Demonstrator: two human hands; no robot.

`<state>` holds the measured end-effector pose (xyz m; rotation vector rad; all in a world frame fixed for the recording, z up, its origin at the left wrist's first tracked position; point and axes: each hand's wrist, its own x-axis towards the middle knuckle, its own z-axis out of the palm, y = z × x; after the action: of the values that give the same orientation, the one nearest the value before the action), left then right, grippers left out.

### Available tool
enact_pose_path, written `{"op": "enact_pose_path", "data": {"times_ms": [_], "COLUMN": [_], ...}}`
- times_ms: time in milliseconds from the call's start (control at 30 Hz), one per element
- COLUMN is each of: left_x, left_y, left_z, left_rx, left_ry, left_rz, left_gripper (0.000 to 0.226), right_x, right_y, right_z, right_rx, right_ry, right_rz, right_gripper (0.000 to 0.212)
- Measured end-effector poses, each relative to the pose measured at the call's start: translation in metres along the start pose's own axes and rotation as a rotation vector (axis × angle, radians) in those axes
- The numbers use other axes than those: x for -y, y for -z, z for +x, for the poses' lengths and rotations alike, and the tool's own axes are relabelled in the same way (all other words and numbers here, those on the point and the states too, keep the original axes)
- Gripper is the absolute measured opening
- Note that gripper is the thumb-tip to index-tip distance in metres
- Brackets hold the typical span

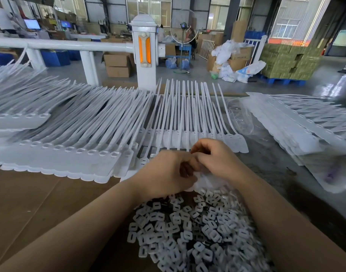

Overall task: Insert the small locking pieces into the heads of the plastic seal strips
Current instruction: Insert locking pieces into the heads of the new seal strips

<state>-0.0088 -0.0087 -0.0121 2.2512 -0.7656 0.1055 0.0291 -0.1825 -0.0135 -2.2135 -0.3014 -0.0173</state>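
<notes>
A pile of small white locking pieces [189,230] lies in a clear bag in front of me. Rows of white seal strips [74,122] lie across the table, with a row of heads [199,134] just beyond my hands. My left hand [164,171] and my right hand [215,158] meet above the far edge of the pile, both with curled fingers. They hide whatever is pinched between them; a bit of the clear bag [203,179] shows under them.
More joined strips [297,122] lie stacked at the right on clear plastic film. Brown cardboard [30,203] covers the table at the left. A white railing post [145,54] stands behind the table; boxes and a pallet stand on the factory floor beyond.
</notes>
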Motion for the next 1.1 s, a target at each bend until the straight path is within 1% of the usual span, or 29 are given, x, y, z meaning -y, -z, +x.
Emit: {"op": "enact_pose_path", "data": {"times_ms": [167,267,467,667,800,900,1100], "left_x": [0.008,0.010,0.012,0.014,0.018,0.020,0.022], "left_y": [0.006,0.008,0.008,0.008,0.007,0.007,0.007], "left_z": [0.001,0.003,0.003,0.004,0.003,0.001,0.000], "left_rx": [-0.260,-0.307,-0.321,-0.303,-0.269,-0.212,-0.187], "left_ry": [0.052,0.126,0.133,0.178,0.193,0.160,0.101], "left_rz": [-0.064,-0.128,-0.157,-0.135,0.020,0.132,0.182], "left_gripper": [0.022,0.021,0.025,0.023,0.016,0.016,0.016], "right_x": [0.006,0.009,0.009,0.006,0.002,0.001,0.001], "right_y": [0.004,0.004,0.006,0.003,-0.001,-0.002,-0.003], "right_z": [-0.003,-0.006,-0.007,-0.005,-0.003,-0.002,-0.002], "right_rx": [0.004,0.042,0.081,0.065,0.003,0.007,0.046], "right_ry": [0.005,0.007,0.036,0.047,0.013,-0.029,-0.032], "right_rz": [0.132,0.162,0.156,0.103,-0.006,-0.098,-0.164], "right_gripper": [0.014,0.011,0.007,0.009,0.013,0.009,0.010]}}
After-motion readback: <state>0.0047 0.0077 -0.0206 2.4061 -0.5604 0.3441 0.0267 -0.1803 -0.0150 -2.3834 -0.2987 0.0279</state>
